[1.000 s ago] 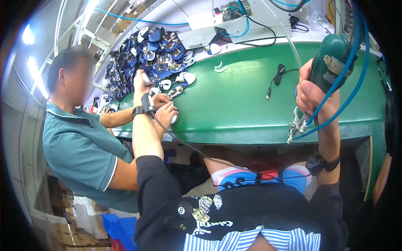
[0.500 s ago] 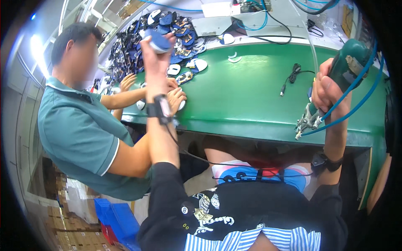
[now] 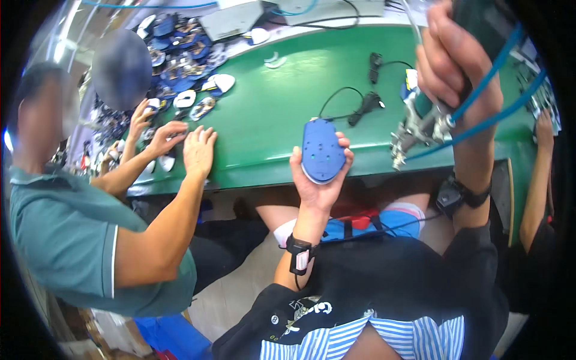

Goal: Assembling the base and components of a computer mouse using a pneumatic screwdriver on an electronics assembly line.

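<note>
My left hand is closed around a computer mouse in front of the table's near edge. The mouse lies with its blue underside up, and several small holes show in it. From its top end a thin black cable runs to a bundle on the table. Up at the right, my right hand grips a green power screwdriver with a metal nozzle and blue hoses. The nozzle points down and to the left, apart from the mouse. The screwdriver's upper body is cut off by the dark rim.
A co-worker works at my left, hands over small parts. Mouse parts are heaped at the back left of the green table. A cable bundle lies near the back. Another person's arm is at the far right.
My left hand has come down and right from the back left, bringing the mouse before me, underside up. Its cable now trails on the table. The screwdriver has moved slightly up and left in view.
</note>
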A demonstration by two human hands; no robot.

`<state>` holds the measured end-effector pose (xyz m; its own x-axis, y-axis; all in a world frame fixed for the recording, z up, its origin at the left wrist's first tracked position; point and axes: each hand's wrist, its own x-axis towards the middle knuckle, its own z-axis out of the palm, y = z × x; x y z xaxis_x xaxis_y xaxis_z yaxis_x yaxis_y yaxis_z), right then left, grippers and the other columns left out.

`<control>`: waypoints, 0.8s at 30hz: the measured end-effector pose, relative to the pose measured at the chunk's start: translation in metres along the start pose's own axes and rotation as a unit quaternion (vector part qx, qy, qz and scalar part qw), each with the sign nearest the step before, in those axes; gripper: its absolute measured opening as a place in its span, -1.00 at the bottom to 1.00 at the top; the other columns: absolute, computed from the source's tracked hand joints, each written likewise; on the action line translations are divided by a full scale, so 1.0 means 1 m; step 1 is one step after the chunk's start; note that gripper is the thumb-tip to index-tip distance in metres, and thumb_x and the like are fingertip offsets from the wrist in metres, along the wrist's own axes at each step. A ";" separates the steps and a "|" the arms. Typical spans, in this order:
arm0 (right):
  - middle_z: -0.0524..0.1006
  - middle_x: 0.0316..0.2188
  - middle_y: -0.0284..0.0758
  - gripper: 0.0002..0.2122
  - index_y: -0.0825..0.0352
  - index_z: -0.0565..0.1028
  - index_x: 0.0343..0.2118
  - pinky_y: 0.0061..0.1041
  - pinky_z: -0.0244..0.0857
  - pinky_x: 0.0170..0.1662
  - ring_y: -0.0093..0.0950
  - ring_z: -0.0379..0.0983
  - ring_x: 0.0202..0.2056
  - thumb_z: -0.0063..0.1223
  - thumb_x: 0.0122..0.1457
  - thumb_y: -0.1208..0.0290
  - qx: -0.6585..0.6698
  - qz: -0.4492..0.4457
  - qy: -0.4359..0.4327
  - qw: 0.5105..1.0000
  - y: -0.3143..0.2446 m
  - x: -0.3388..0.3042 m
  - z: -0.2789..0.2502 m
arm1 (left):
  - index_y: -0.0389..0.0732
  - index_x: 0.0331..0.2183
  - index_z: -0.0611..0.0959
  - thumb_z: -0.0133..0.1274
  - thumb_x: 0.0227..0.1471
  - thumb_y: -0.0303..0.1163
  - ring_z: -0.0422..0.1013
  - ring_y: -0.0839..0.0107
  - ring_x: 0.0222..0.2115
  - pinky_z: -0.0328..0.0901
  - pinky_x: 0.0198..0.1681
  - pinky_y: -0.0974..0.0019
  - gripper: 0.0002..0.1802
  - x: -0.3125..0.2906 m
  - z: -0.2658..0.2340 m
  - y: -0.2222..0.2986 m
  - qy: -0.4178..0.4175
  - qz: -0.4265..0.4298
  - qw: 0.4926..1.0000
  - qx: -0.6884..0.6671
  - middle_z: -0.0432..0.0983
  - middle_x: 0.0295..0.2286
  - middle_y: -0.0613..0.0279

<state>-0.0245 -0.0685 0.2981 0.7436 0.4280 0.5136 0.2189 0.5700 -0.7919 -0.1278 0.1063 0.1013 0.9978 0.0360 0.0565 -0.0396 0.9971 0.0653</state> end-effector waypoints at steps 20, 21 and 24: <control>0.18 -0.78 -0.52 -0.67 0.32 0.43 -0.57 -0.62 -0.07 -0.69 -0.69 0.08 -0.77 0.09 0.27 0.22 -0.137 -0.038 0.090 0.986 0.021 0.042 0.051 | -0.31 0.11 0.27 0.09 0.05 -0.10 0.24 0.26 -0.18 0.33 -0.18 0.25 -0.29 -0.005 0.008 -0.005 0.059 -0.053 0.995 -0.069 0.23 -0.08 -0.01; 0.18 -0.78 -0.52 -0.67 0.32 0.43 -0.57 -0.62 -0.07 -0.69 -0.69 0.08 -0.77 0.09 0.27 0.22 -0.137 -0.034 0.091 0.986 0.022 0.042 0.049 | -0.31 0.11 0.27 0.09 0.05 -0.10 0.24 0.26 -0.18 0.33 -0.18 0.25 -0.28 -0.005 0.009 -0.005 0.056 -0.053 0.995 -0.068 0.23 -0.08 -0.01; 0.19 -0.77 -0.52 -0.69 0.33 0.44 -0.53 -0.64 -0.06 -0.69 -0.69 0.09 -0.76 0.09 0.26 0.22 -0.023 0.020 0.092 0.995 0.021 0.043 0.050 | -0.31 0.11 0.27 0.09 0.05 -0.10 0.24 0.25 -0.18 0.33 -0.18 0.24 -0.28 -0.006 0.012 -0.003 0.053 -0.049 0.995 -0.068 0.23 -0.08 -0.01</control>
<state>-0.0194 -0.0029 0.3205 0.8545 0.3124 0.4151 0.2118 0.5201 -0.8274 -0.1342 0.1021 0.1123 0.9968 -0.0627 -0.0499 0.0591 0.9958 -0.0705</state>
